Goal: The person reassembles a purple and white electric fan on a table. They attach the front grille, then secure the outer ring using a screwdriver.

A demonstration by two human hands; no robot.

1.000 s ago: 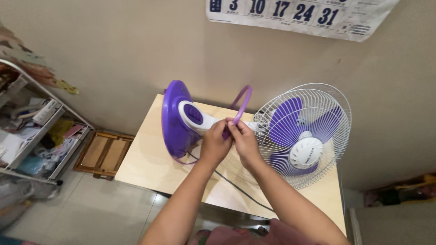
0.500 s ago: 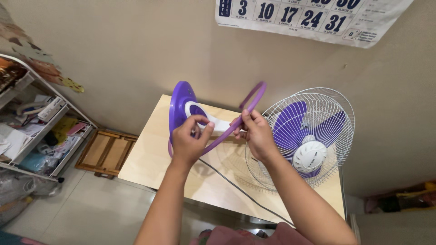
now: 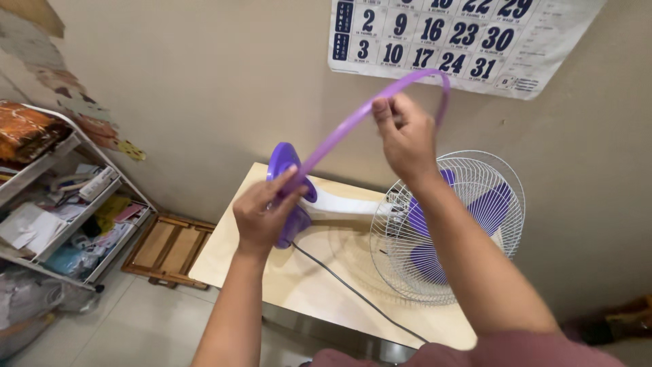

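- Beige wall with a paper calendar (image 3: 468, 41) backs a pale wooden tabletop (image 3: 319, 285) pushed against it
- Purple ring (image 3: 353, 122), a thin plastic hoop, is held up in the air above the tabletop, tilted from lower left to upper right
- Left hand (image 3: 261, 214) has its grip closed on the ring's lower end; right hand (image 3: 406, 136) pinches the upper arc, so the hoop spans between both
- Fan (image 3: 448, 224) lies on its side below, white wire grille (image 3: 407, 265) and purple blades to the right, round purple base (image 3: 285, 183) standing on edge
- Dark cord (image 3: 353, 292) trails across the tabletop
- Metal shelf (image 3: 61, 204) of clutter stands at left over the tiled floor (image 3: 136, 326), a wooden frame (image 3: 166, 248) beside it
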